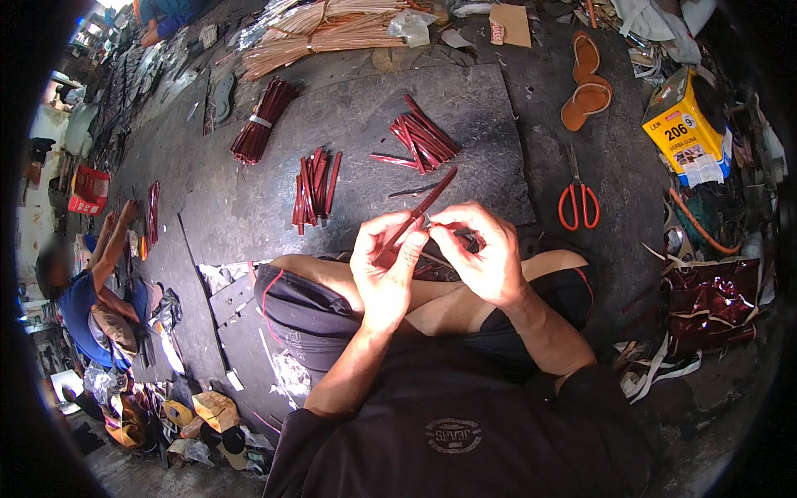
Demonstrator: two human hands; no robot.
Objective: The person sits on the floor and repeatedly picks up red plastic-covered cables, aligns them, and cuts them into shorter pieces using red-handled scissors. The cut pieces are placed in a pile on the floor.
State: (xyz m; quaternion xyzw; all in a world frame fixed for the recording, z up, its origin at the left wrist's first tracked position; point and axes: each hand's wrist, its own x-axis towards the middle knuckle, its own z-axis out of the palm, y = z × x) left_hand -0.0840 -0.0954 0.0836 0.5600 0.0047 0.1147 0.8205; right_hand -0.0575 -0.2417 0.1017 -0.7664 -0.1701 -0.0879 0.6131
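Observation:
A narrow, glossy dark red strip slants up and to the right from my left hand, which is closed around its lower part. Beside it, my right hand is pinched with its fingertips close to my left fingers; whatever they grip is too small to make out. Just beyond my hands lie a loose pile of similar red strips and a smaller group of strips. Farther left, a bundle of dark red strips is tied with a pale band. A thin black tool-like piece rests near the pile.
Orange-handled scissors lie right of the dark board, with brown sandals behind. A yellow can and shiny maroon material sit at right. Pale strip bundles lie at the back. Another person sits at left.

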